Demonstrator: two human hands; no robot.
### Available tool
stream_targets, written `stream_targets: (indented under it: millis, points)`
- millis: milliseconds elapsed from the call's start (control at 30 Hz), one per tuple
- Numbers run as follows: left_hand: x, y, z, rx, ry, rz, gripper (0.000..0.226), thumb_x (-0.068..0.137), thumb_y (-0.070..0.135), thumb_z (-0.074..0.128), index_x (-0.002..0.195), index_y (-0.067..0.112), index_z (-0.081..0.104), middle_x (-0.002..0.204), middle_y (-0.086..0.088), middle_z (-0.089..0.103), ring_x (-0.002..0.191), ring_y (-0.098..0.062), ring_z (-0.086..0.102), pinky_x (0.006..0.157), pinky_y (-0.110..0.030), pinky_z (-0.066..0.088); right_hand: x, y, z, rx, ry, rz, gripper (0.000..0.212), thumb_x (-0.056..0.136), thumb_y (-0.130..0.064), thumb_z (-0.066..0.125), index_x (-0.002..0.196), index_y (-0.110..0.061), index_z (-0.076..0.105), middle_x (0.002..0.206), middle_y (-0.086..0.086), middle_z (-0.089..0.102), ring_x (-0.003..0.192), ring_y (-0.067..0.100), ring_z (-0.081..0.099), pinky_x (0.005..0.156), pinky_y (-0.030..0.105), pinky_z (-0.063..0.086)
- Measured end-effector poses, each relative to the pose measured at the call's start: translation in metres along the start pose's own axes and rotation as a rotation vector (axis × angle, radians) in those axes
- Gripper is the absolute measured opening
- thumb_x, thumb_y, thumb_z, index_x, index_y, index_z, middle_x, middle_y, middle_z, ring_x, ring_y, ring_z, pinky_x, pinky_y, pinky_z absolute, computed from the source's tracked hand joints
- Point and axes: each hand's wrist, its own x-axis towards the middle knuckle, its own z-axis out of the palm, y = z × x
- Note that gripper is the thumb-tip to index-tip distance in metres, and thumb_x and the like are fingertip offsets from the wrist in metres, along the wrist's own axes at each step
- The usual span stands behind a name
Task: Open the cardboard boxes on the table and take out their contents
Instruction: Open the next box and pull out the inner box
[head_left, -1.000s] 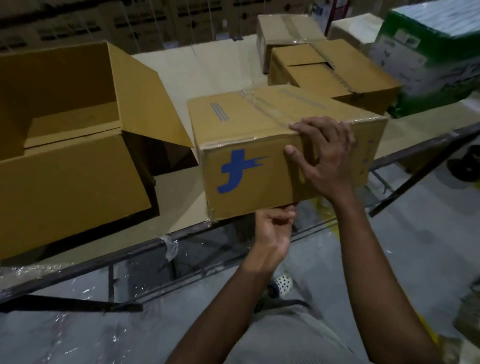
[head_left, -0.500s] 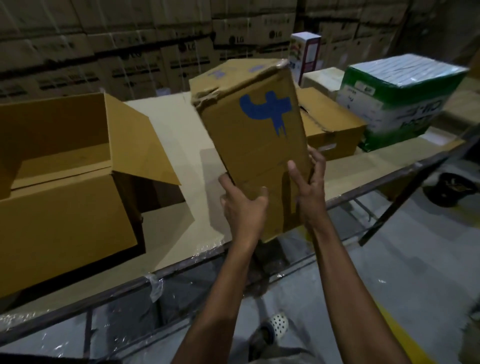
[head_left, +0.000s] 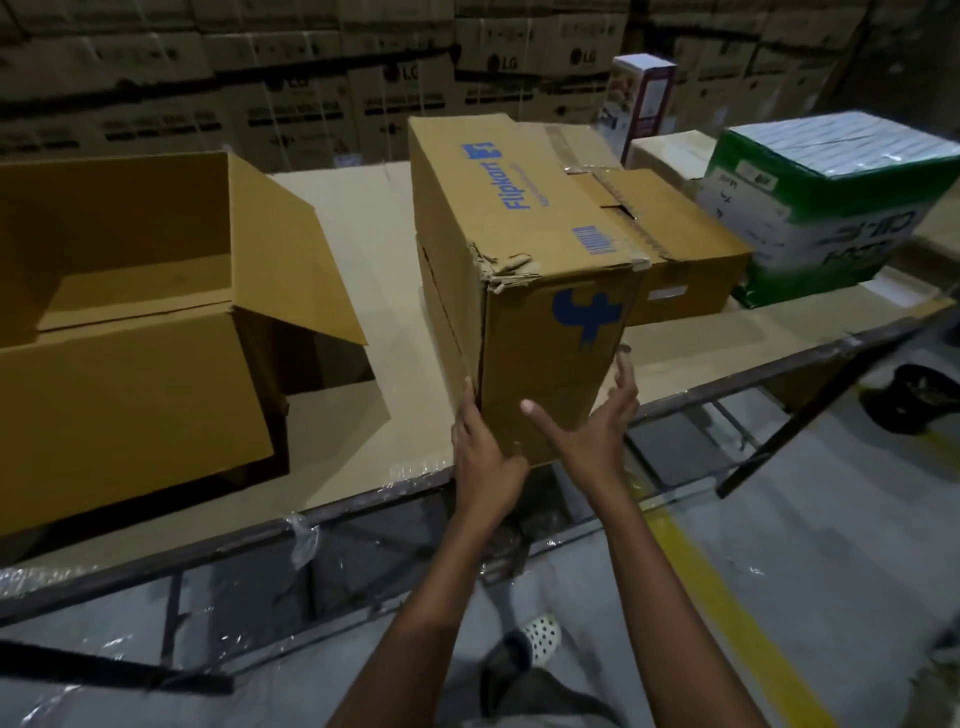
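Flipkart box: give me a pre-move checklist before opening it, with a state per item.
1. Both hands on the Flipkart box: ok. The left hand is at its near left corner, the right hand on its near face and right side.
2. Box fully supported by the table: cannot tell. Its near end is at the table edge and the underside is hidden.
3. Carton undamaged: not ok. The near top corner is crushed and torn.
4. Top sealed: ok, tape in place.
5. Cutter in hand: not ok, none visible.
6. Bare table between it and the open box: ok.
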Motion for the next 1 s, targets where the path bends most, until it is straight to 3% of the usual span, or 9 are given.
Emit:
stream_targets:
  millis: [100, 300, 400, 500, 633, 733, 800, 900, 1000]
  points:
    - [0.003, -0.015, -0.004, -0.104, 0.026, 0.019, 0.105, 0.083, 0.002, 0.064, 0.158, 0.049, 0.008, 0.164, 0.002, 0.029, 0.147, -0.023, 0.034, 0.112, -0.051, 0.044, -0.008, -0.037, 0.010, -0.189, 0.146, -0.280, 0.132, 0.058, -0.077, 0.083, 0.159, -0.038, 0.007, 0.170, 0.009, -0.002, 0.156, 0.029, 0.003, 0.120, 0.067, 0.022]
    - [0.006, -0.032, -0.007, -0.364, 0.034, 0.067, 0.075, 0.091, 0.052, 0.062, 0.157, 0.048, 0.026, 0.158, 0.012, 0.040, 0.144, -0.012, 0.040, 0.111, -0.051, 0.045, 0.018, -0.105, 0.025, -0.514, 0.290, -0.603, 0.105, 0.066, -0.096, 0.060, 0.155, -0.045, 0.035, 0.168, 0.020, 0.007, 0.157, 0.045, 0.001, 0.116, 0.071, 0.012]
    - [0.005, -0.028, -0.012, -0.637, 0.056, -0.057, 0.063, 0.096, 0.055, 0.051, 0.155, 0.034, 0.038, 0.153, 0.011, 0.046, 0.136, -0.003, 0.046, 0.101, -0.031, 0.045, 0.017, -0.100, 0.043, -0.676, 0.248, -0.631, 0.097, 0.071, -0.087, 0.063, 0.154, -0.048, 0.032, 0.169, 0.009, 0.010, 0.158, 0.039, 0.003, 0.113, 0.079, 0.015]
    - [0.014, -0.043, -0.010, -0.915, 0.074, -0.415, 0.046, 0.105, 0.054, 0.040, 0.142, 0.029, 0.053, 0.142, 0.005, 0.058, 0.130, -0.014, 0.053, 0.090, -0.039, 0.047, 0.017, -0.091, 0.048, -0.712, 0.263, -0.634, 0.089, 0.074, -0.071, 0.071, 0.149, -0.047, 0.029, 0.165, 0.000, 0.011, 0.157, 0.033, 0.003, 0.111, 0.081, 0.019]
    - [0.017, -0.062, 0.006, -1.050, -0.046, -0.806, 0.041, 0.097, 0.052, 0.058, 0.121, 0.019, 0.066, 0.123, -0.003, 0.065, 0.108, -0.021, 0.058, 0.079, -0.047, 0.049, 0.020, -0.090, 0.045, -0.707, 0.279, -0.628, 0.088, 0.074, -0.065, 0.074, 0.147, -0.047, 0.030, 0.162, -0.002, 0.014, 0.156, 0.031, 0.005, 0.110, 0.080, 0.023]
    - [0.016, -0.070, 0.025, -1.184, -0.124, -0.888, 0.070, 0.078, 0.064, 0.075, 0.128, 0.016, 0.063, 0.126, -0.015, 0.064, 0.115, -0.036, 0.059, 0.087, -0.063, 0.054, 0.017, -0.088, 0.044, -0.702, 0.273, -0.643, 0.087, 0.074, -0.065, 0.073, 0.147, -0.048, 0.030, 0.162, -0.002, 0.014, 0.156, 0.031, 0.006, 0.111, 0.079, 0.022]
    - [0.020, -0.079, 0.035, -1.286, -0.144, -0.915, 0.093, 0.069, 0.064, 0.083, 0.141, 0.012, 0.055, 0.137, -0.023, 0.058, 0.123, -0.044, 0.057, 0.075, -0.068, 0.056, 0.016, -0.089, 0.042, -0.705, 0.282, -0.637, 0.087, 0.074, -0.067, 0.072, 0.148, -0.048, 0.031, 0.162, -0.002, 0.016, 0.157, 0.031, 0.008, 0.110, 0.079, 0.023]
    - [0.021, -0.071, 0.033, -1.428, -0.127, -0.892, 0.084, 0.077, 0.050, 0.080, 0.144, 0.007, 0.052, 0.140, -0.024, 0.056, 0.123, -0.046, 0.056, 0.079, -0.072, 0.054, 0.021, -0.089, 0.034, -0.677, 0.312, -0.625, 0.087, 0.074, -0.069, 0.072, 0.148, -0.045, 0.034, 0.161, -0.002, 0.021, 0.156, 0.030, 0.013, 0.106, 0.079, 0.028]
    - [0.017, -0.058, 0.029, -1.485, -0.057, -0.821, 0.069, 0.083, 0.041, 0.079, 0.139, 0.011, 0.055, 0.141, -0.024, 0.053, 0.122, -0.049, 0.054, 0.095, -0.076, 0.045, 0.039, -0.089, 0.015, -0.551, 0.369, -0.648, 0.084, 0.071, -0.065, 0.076, 0.144, -0.041, 0.039, 0.154, -0.002, 0.028, 0.151, 0.035, 0.024, 0.107, 0.064, 0.039]
